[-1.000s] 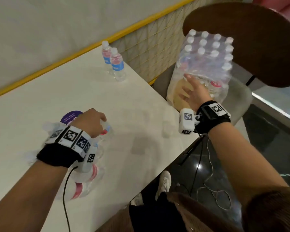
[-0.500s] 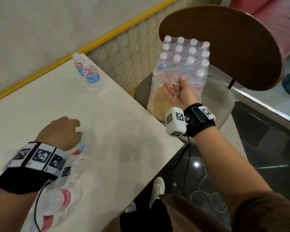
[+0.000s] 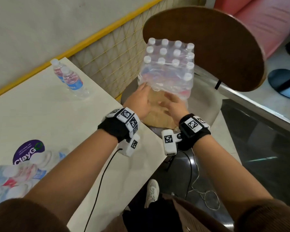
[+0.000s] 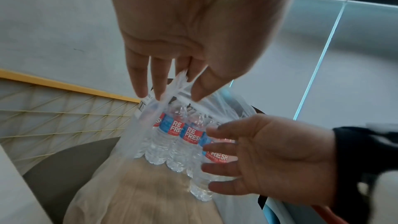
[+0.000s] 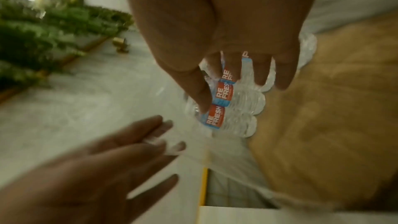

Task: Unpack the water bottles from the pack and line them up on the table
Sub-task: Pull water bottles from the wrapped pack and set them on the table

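Note:
A pack of water bottles (image 3: pixel 169 64) in clear plastic wrap stands on a chair seat (image 3: pixel 206 104) beside the table, its front torn open. My left hand (image 3: pixel 141 96) pinches the torn wrap edge (image 4: pixel 181 81) and holds it taut. The right hand (image 3: pixel 172 102) is open, its spread fingers (image 4: pixel 219 147) at the front bottles (image 4: pixel 191 135) with red and blue labels. The right thumb (image 5: pixel 202 98) lies against one of those bottles (image 5: pixel 228 118). Two bottles (image 3: pixel 70 79) stand at the table's far edge.
Several loose bottles (image 3: pixel 15 174) lie at the table's (image 3: pixel 57 118) near left, by a purple sticker (image 3: pixel 28 151). A yellow-framed mesh fence (image 3: pixel 107 52) runs behind the table. The chair's round wooden back (image 3: pixel 224 47) rises behind the pack. Cables hang below the wrists.
My left hand left the bottles lying on the table and moved right to the pack, taking hold of the wrap. The right hand turned from palm-up to reaching into the opening.

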`<action>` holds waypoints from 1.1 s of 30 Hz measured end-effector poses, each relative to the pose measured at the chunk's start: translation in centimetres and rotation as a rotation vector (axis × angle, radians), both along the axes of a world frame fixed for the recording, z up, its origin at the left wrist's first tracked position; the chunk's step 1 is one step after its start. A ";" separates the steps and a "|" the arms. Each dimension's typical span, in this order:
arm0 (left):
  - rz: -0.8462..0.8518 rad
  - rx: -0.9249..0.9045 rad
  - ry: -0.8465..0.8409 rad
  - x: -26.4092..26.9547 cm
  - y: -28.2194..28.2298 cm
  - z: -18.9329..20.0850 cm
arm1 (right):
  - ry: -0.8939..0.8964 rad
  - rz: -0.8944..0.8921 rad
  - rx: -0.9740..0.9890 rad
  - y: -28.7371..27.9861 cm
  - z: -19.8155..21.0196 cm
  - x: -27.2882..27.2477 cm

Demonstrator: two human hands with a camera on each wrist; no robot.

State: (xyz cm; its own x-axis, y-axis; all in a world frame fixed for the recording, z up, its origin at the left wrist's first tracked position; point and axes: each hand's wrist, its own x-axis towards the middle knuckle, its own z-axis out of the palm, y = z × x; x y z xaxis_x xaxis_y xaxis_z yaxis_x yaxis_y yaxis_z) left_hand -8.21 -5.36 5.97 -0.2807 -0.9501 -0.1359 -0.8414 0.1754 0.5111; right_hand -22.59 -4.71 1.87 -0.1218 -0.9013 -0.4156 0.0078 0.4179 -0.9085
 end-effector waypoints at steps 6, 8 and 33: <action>0.040 0.023 0.016 -0.4 0.6 0.4 | 0.336 0.081 0.202 -2.7 -0.7 -0.4; 0.007 0.023 -0.012 -0.6 0.8 0.6 | 0.400 0.063 0.220 -3.2 -0.5 -0.4; 0.057 0.092 0.197 1.4 -0.4 -2.4 | 0.279 0.351 0.010 -0.9 -0.2 0.3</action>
